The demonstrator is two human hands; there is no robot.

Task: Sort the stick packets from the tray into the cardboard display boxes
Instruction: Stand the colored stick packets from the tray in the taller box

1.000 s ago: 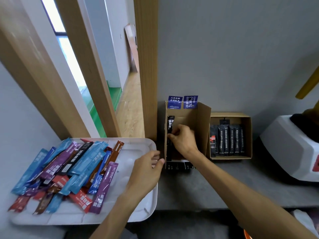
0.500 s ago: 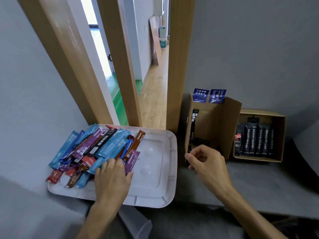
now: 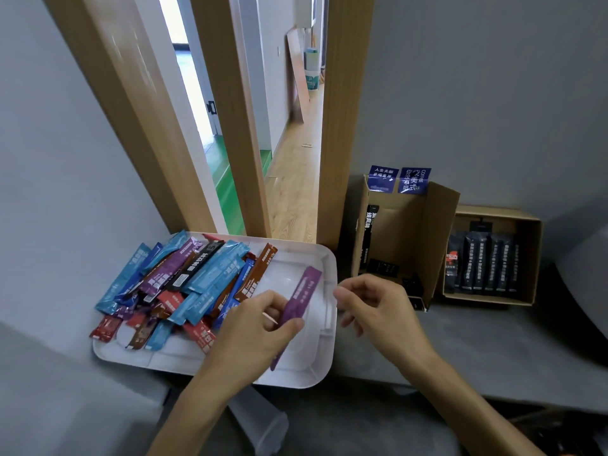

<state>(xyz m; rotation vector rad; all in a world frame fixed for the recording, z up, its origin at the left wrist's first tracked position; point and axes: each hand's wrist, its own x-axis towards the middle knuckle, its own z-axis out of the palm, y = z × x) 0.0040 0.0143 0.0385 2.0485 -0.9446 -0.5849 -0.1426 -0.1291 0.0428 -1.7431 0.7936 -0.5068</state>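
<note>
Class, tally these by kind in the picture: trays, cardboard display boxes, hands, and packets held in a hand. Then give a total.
Tray: 1, the white tray
Cardboard display boxes: 2, the tall box and the low box
Hands: 2, the left hand and the right hand
Held packets: 1, the purple packet in the left hand
Total: 6

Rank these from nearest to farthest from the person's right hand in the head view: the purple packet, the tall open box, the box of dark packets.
From the right hand:
1. Purple packet, just to its left, held by the left hand over the tray.
2. Tall open box, directly behind it.
3. Box of dark packets, farther right by the wall.
</note>
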